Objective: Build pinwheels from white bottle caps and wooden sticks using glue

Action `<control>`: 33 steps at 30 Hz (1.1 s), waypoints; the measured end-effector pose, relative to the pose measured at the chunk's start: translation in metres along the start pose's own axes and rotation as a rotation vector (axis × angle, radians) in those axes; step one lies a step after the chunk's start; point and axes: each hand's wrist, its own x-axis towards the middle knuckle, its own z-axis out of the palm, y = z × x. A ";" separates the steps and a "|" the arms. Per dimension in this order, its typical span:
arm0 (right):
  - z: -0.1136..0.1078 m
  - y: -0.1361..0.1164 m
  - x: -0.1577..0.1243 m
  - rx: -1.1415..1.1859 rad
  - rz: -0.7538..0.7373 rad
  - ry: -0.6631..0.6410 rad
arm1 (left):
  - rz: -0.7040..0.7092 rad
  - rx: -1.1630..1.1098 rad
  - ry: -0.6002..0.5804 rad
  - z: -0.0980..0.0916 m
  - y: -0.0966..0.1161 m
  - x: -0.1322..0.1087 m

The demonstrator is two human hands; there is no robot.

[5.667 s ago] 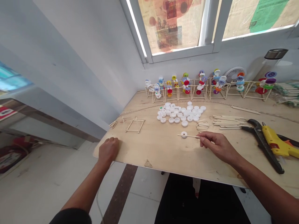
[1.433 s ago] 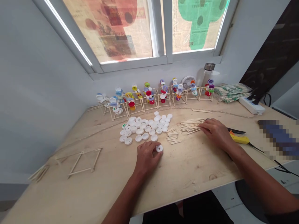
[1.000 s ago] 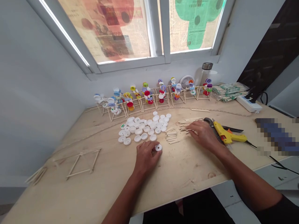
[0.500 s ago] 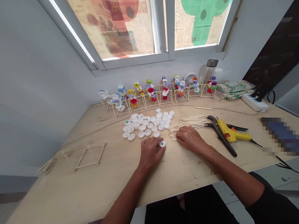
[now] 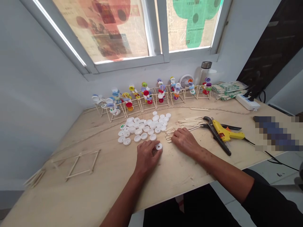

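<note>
Between the thumb and fingers of my left hand (image 5: 147,156) is a white bottle cap (image 5: 159,146) with a hole in its middle, held just above or on the table. Several more white caps (image 5: 144,136) lie in a loose cluster beyond that hand. My right hand (image 5: 186,142) rests on a pile of thin wooden sticks (image 5: 171,134), its fingers curled down at the near end of them. The fingertips are partly hidden, so I cannot make out which stick, if any, they pinch.
A yellow glue gun (image 5: 227,131) and black-handled pliers (image 5: 216,135) lie on the right. Stick frames with coloured caps (image 5: 146,97) line the back. A flat stick frame (image 5: 82,164) lies left. A power strip (image 5: 247,102) and packaged sticks (image 5: 229,90) are back right.
The whole view has shifted slightly, so everything sits further left in the picture. Both hands keep nearly the same pose, the left still holding the cap, the right at the sticks.
</note>
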 end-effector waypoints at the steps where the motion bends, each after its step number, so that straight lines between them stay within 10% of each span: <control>1: 0.000 -0.001 0.000 -0.003 -0.002 0.004 | 0.005 0.002 0.004 0.000 0.000 0.000; 24: -0.011 -0.008 -0.019 0.095 0.024 0.034 | 0.057 -0.031 -0.011 0.001 0.002 -0.004; 33: -0.046 0.033 -0.071 0.192 0.203 0.256 | 0.045 -0.045 -0.027 0.001 0.002 -0.004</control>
